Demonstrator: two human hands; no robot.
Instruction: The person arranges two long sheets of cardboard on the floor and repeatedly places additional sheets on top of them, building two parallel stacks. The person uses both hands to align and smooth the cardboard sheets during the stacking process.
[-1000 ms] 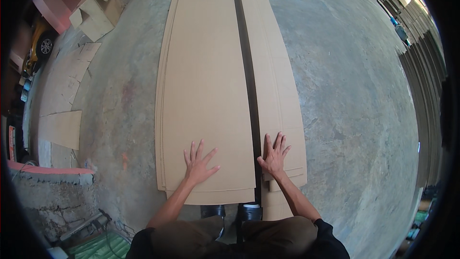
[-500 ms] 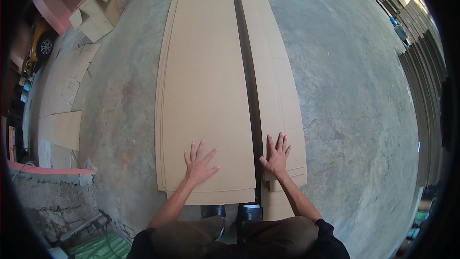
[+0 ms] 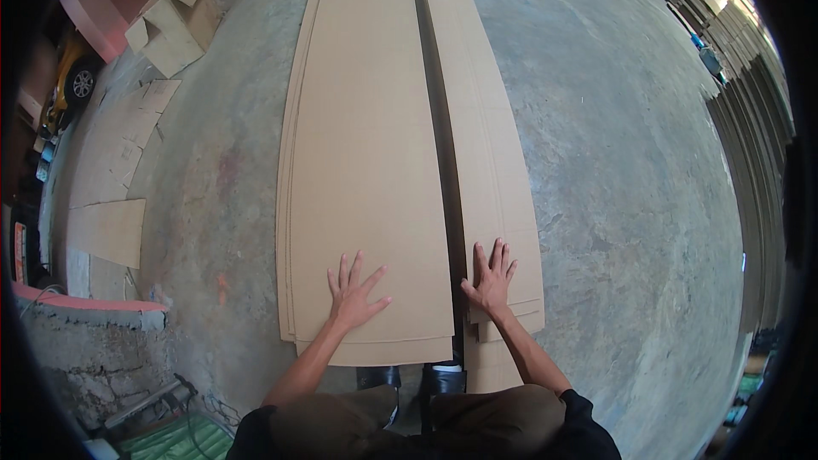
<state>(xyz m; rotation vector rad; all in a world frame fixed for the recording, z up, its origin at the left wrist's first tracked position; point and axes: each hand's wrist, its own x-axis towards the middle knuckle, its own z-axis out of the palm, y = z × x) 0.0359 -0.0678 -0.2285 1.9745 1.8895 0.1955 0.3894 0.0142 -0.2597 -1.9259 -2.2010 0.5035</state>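
Observation:
A long, wide cardboard sheet (image 3: 371,145) stretches away from me, with the edges of other sheets showing under its left side. Beside it on the right runs a narrower cardboard strip (image 3: 490,153), parted from it by a dark gap. Palm down near the wide sheet's close end rests my left hand (image 3: 354,296), its fingers spread. My right hand (image 3: 489,283) lies on the narrow strip close to the gap, fingers apart and thumb toward the gap's edge. Neither hand grasps anything. Another cardboard piece (image 3: 494,366) shows below the strip's close end.
Grey concrete floor (image 3: 613,170) lies on both sides. At the left are flattened cardboard (image 3: 106,230), an opened cardboard box (image 3: 175,25) and a low block wall (image 3: 94,332) with a pink top. A tall stack of cardboard sheets (image 3: 750,196) lines the right. My shoes (image 3: 445,377) are at the near end.

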